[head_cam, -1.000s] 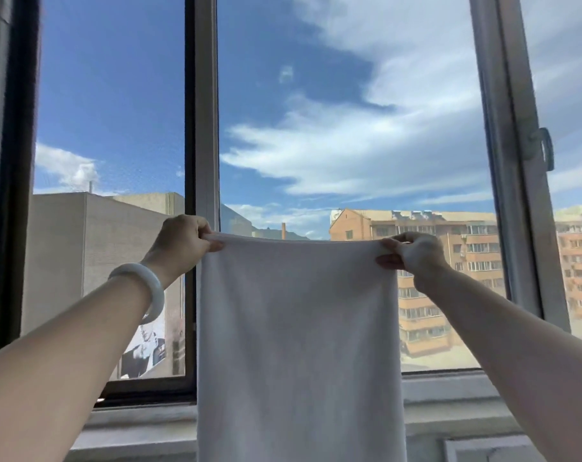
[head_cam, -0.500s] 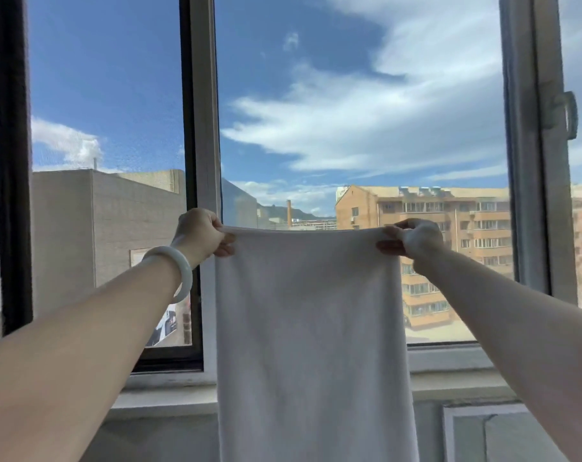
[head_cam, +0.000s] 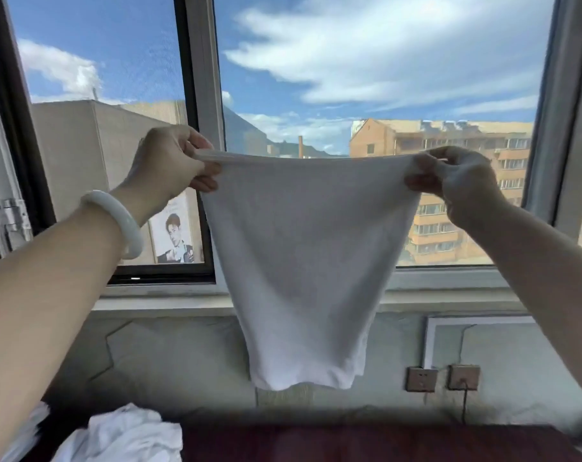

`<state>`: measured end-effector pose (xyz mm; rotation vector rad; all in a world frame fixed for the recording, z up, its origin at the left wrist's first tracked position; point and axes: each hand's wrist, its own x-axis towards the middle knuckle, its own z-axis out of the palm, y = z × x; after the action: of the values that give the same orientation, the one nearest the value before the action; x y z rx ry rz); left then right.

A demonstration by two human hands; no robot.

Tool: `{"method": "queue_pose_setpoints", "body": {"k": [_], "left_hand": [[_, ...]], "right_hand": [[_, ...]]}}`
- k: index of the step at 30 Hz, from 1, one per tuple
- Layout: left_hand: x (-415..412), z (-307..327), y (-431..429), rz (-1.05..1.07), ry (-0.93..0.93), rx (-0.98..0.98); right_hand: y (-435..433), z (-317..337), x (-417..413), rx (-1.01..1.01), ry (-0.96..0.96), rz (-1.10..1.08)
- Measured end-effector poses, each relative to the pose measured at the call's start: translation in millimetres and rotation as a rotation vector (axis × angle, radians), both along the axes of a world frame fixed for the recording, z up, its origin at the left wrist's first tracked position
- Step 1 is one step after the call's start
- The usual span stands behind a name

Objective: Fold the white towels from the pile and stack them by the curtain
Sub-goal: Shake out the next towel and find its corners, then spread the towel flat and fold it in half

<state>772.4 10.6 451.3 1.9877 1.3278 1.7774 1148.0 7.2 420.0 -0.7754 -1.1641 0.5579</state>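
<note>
While crumpled pile of white towels [head_cam: 123, 435] lies unfolded on dark red surface [head_cam: 366, 445], left hand [head_cam: 169, 161] and right hand [head_cam: 462, 181] each pinch top corner of plain white cloth towel [head_cam: 302, 261], hung mid-air before pale-framed window [head_cam: 204, 78]; folding apparently early, no stack visible.

One wide-angle camera, worn on the head, faces forward and slightly down at the white-framed glass window [head_cam: 205, 95], which is near. The white cloth towel [head_cam: 302, 261] hangs close ahead at mid-frame, and the dark red wooden surface [head_cam: 382, 445] runs along the bottom edge.
</note>
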Motion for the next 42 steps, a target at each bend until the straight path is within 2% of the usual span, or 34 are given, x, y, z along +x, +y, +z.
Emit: {"method": "queue_pose_setpoints", "body": {"k": [7,10,19,27,33,37,40,42], "left_hand": [[-27.0,-135.5,-64.3,-0.119,0.153,-0.534],[-38.4,-178.6,-91.1,-0.147,0.208,-0.654],[-63.6,-238.7,-163.2,-0.290,0.176,-0.902],[-72.7,-294.4,-187.4,-0.331,0.212,-1.053],[-69.6,-339.0,-164.4,-0.354,0.233,-1.209],[-60.2,-378.2,-141.9,-0.305,0.256,-1.301],[-51.4,-414.0,-114.0,-0.161,0.238,-1.183],[-46.4,-445.1,-86.5,-0.049,0.108,-1.058]], "right_hand": [[-71.3,-150.5,-15.7,-0.432,0.017,-0.001],[-107.5,-201.9,-27.6,-0.583,-0.030,-0.017],[-204.1,-254.8,-31.1,-0.806,-0.039,0.066],[-226.8,-297.9,-12.3,-1.032,-0.346,0.220],[-196.7,-343.9,-4.4,-1.160,-0.328,0.275],[-169.3,-385.9,-3.4,-1.263,-0.316,0.226],[-141.4,-417.5,-11.3,-1.251,-0.337,0.106],[-116.5,-436.2,-20.5,-1.168,-0.333,-0.021]]}}
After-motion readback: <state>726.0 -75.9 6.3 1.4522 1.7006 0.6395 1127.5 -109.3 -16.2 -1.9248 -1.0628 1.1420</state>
